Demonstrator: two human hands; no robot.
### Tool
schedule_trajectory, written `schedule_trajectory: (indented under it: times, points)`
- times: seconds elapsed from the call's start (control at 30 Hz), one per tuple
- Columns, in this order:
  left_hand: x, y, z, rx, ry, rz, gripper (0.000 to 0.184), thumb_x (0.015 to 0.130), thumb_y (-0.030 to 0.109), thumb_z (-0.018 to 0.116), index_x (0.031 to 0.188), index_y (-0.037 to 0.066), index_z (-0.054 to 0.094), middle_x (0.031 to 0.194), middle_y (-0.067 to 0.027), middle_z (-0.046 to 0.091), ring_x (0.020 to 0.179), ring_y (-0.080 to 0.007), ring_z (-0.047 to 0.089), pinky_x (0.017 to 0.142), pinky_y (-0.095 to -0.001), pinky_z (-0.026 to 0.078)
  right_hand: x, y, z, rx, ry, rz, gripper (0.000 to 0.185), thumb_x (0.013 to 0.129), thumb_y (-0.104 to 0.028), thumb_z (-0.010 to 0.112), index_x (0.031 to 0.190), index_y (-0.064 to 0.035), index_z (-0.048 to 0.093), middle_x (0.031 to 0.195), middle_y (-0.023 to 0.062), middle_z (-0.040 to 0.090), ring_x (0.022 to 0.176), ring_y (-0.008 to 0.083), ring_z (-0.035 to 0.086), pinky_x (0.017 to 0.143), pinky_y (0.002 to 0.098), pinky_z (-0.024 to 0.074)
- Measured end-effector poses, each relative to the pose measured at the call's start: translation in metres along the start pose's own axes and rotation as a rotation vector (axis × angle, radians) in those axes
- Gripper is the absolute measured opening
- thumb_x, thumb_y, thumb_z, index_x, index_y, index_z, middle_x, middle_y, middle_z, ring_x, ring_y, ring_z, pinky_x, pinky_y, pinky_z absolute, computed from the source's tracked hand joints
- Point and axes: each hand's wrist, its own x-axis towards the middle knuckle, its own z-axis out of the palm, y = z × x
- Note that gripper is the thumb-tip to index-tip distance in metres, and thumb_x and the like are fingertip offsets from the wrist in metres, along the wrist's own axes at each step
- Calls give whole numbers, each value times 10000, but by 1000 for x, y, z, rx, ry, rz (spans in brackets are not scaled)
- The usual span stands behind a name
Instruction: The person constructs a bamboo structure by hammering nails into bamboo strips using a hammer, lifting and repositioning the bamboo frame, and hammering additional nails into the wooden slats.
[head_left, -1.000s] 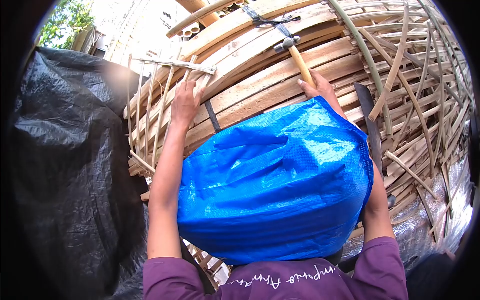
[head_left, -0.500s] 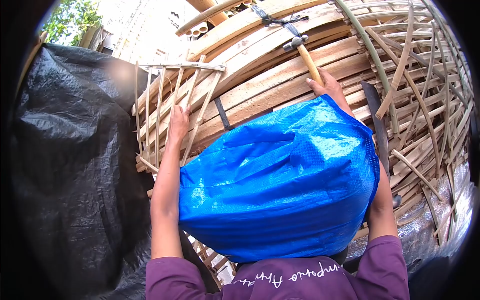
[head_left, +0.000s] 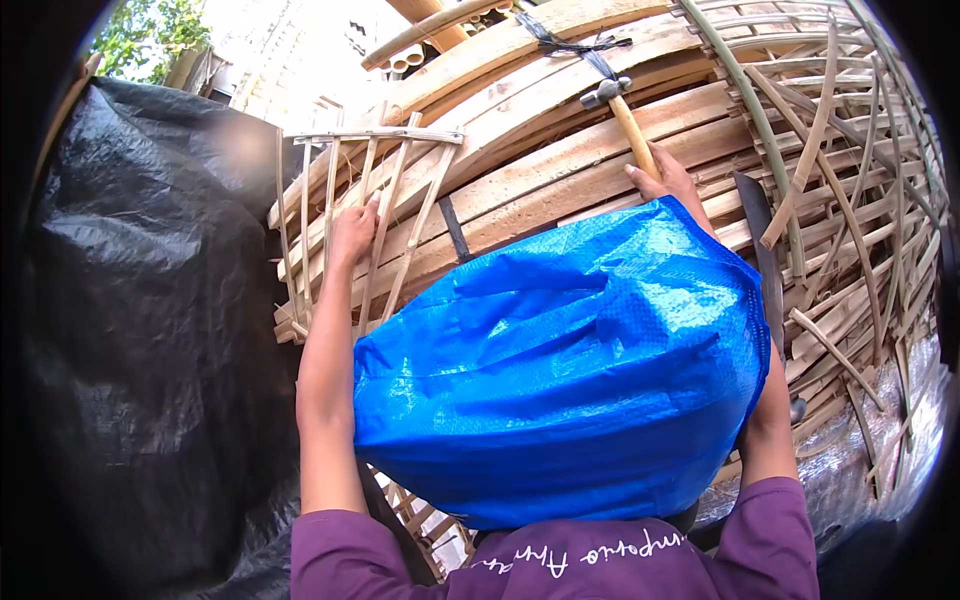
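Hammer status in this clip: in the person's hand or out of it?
In hand: the right hand grips the lower part of the hammer's wooden handle, and the metal head sticks out beyond it.

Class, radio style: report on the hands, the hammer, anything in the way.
Right hand gripping hammer by the handle. Left hand at slatted frame, grip unclear. Blue sheet partly hiding right arm.

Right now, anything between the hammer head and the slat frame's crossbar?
Nothing visible; only wooden boards show between them. The right hand holds the hammer; the left hand is at the slat frame. The blue sheet hides part of the right forearm but not the hammer head.
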Motion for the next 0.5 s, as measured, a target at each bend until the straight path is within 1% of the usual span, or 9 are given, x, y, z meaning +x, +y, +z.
schedule_trajectory:
  times: [0.03,0.1,0.13,0.17,0.23,0.27,0.33,0.43,0.5]
  points:
    - [0,3,2,-2,-2,-1,553,944,482,512,758,-22,647,596,-160,586,567,-255,591,569,-412,449,0,2,0,-3,-1,2,557,867,-281,681,1311,6,506,1059,200,649,977,231,626,857,341,487]
    - [-3,15,2,68,258,134,512,938,460,523,827,-15,677,638,-198,614,620,-304,624,623,-428,465,2,7,0,17,-11,-12,558,869,-280,678,1315,6,503,1061,202,648,984,234,626,856,342,486]
    - [-1,24,-3,82,177,53,478,933,442,535,908,-12,684,744,-205,662,703,-301,651,669,-419,478,0,3,0,43,-4,4,559,873,-280,675,1318,10,498,1051,196,647,959,224,624,835,338,488]
    - [-3,32,-1,85,173,43,478,933,442,535,908,-12,684,744,-205,662,703,-301,651,669,-419,478,-1,-4,-3,36,-44,82,558,879,-274,672,1321,17,494,1042,184,641,921,208,619,811,328,490]
    - [-2,46,5,-110,128,63,471,931,443,536,966,-6,677,857,-217,683,819,-305,664,747,-406,486,2,6,1,82,-28,49,553,881,-259,670,1320,24,490,1026,176,639,898,194,612,792,315,488]
    - [24,27,24,-232,166,16,474,922,466,549,928,5,660,778,-86,631,741,-176,564,722,-324,451,4,7,2,104,-27,46,550,882,-251,669,1320,28,488,1017,174,638,889,187,609,783,309,488]
    - [37,55,23,-325,165,-124,584,893,526,544,1066,-22,649,1020,-237,668,997,-315,633,895,-379,458,4,9,2,69,-29,35,562,881,-262,668,1324,31,484,1016,173,636,883,190,606,783,313,486]
    - [88,62,33,-367,128,-237,708,869,599,513,1159,-42,597,1166,-273,608,1102,-355,594,967,-388,423,1,5,2,56,-32,52,567,881,-269,665,1325,33,483,1015,174,635,883,195,605,784,315,485]
    - [118,71,46,-410,270,-358,696,913,406,551,1360,-76,325,1291,-299,493,1135,-369,574,1005,-411,449,0,4,1,56,-17,60,569,882,-272,663,1325,35,482,1013,176,634,884,197,605,785,316,484]
